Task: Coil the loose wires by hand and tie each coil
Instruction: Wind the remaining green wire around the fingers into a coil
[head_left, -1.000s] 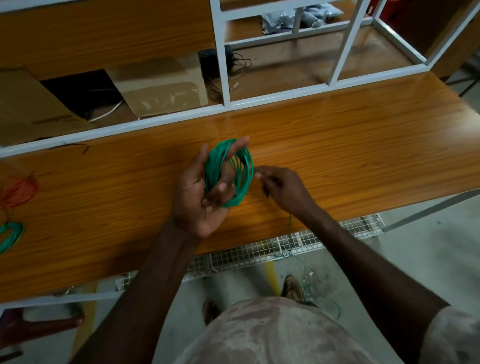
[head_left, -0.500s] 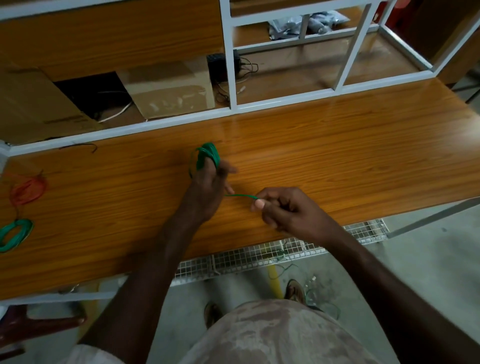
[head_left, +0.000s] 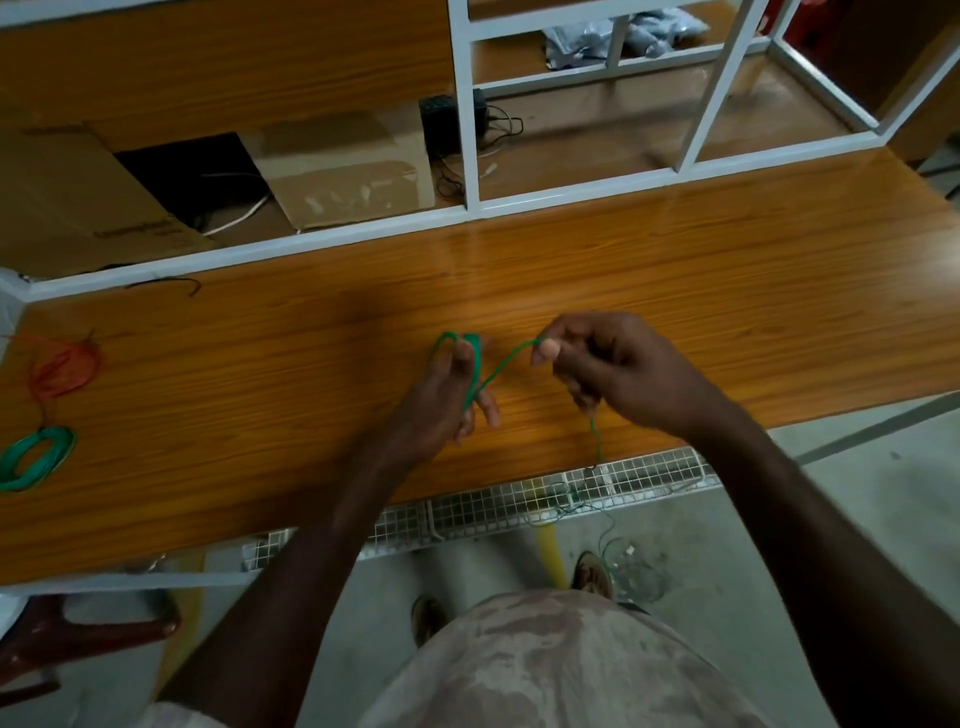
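Note:
My left hand (head_left: 447, 400) grips a green wire coil (head_left: 470, 345) above the wooden bench; only the coil's top edge shows past my fingers. A loose green strand (head_left: 504, 366) runs from the coil up to my right hand (head_left: 618, 374), which pinches it between thumb and finger. The strand's tail (head_left: 597, 441) hangs down from that hand over the bench's front edge toward the floor.
A finished green coil (head_left: 34, 460) and an orange-red coil (head_left: 65, 369) lie at the bench's (head_left: 727, 291) left end. A white metal frame (head_left: 470, 156) stands behind, with cardboard boxes (head_left: 343, 171) and a black adapter (head_left: 449, 122). Loose wires (head_left: 618, 561) lie by my feet.
My left hand turned the coil edge-on and closed round it. My right hand pulled the strand out to the right and upward, away from the coil.

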